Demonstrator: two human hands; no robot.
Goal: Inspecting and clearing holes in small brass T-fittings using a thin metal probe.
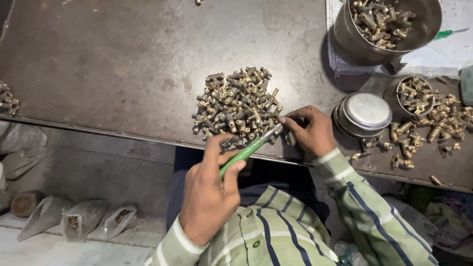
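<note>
My left hand grips a green-handled screwdriver, its metal tip pointing up and right. My right hand rests on the metal table's front edge, its fingertips pinched at the tool's tip on what looks like a small brass fitting, mostly hidden by the fingers. Just beyond both hands lies a heap of brass fittings on the dark table top.
A large steel pot full of fittings stands at the back right on a white sheet, beside a second green screwdriver. An upturned steel bowl, a small steel cup and loose fittings lie right. Plastic bags sit on the floor.
</note>
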